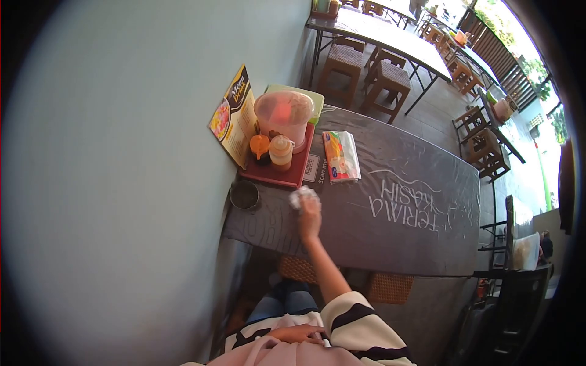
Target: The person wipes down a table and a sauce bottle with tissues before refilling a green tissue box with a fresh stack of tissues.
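My right hand (310, 218) is closed on a crumpled white tissue (303, 198), pressed to the dark covered tabletop (348, 244) just below a red tray (290, 177). Between that hand and the wall stands a dark round cup (245, 195). My left hand (299, 333) lies against the front of my clothes, its fingers loosely extended and nothing clearly in them. Beyond my right hand, a tissue pack (340, 157) rests beside the tray.
The tray holds a pink-lidded tub (284, 116), an orange-capped bottle (259, 149) and a pale-capped bottle (281, 152). A menu (235, 119) leans at the wall (134, 152). Woven stools (390, 288) sit below the table's near edge; more tables and stools stand beyond.
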{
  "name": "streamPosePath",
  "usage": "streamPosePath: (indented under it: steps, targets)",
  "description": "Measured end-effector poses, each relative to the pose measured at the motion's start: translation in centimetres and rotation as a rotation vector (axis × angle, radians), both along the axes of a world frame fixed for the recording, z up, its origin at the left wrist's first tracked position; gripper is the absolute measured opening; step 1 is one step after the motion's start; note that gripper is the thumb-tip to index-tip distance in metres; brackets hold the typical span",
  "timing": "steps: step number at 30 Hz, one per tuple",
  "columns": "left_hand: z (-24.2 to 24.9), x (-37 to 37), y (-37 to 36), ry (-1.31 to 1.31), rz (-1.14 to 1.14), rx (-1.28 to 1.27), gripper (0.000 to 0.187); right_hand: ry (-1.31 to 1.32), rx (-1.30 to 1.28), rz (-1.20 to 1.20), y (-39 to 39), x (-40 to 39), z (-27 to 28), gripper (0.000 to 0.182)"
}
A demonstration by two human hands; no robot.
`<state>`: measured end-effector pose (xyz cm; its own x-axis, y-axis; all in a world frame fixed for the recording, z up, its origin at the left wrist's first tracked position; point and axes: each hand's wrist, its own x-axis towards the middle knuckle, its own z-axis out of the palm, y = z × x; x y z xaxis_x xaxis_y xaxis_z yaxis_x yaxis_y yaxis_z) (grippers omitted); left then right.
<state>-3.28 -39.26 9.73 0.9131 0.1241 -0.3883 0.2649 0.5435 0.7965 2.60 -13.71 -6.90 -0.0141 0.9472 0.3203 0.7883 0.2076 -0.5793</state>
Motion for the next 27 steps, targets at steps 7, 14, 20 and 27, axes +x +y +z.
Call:
streamPosePath:
  steps: [7, 14, 20, 27]
  targets:
    - [-0.3, 0.0, -0.1, -0.006, 0.011, 0.006, 0.052, 0.051, -0.007, 0.549, -9.4, -8.2, 1.6, 0.05]
    - [0.4, 0.2, -0.2, -0.018, 0.1, -0.147, 0.045, 0.306, -0.044, 0.244, -6.8, 5.4, 5.2, 0.039]
    - [-0.9, 0.4, -0.6, -0.019, 0.045, -0.151, 0.045, -0.024, 0.03, -0.624, -0.7, 20.5, 2.3, 0.038]
    - [1.0, 1.3, 1.9, 0.019, -0.072, -0.081, 0.051, 0.025, -0.034, 0.135, -10.4, -0.3, 3.4, 0.049]
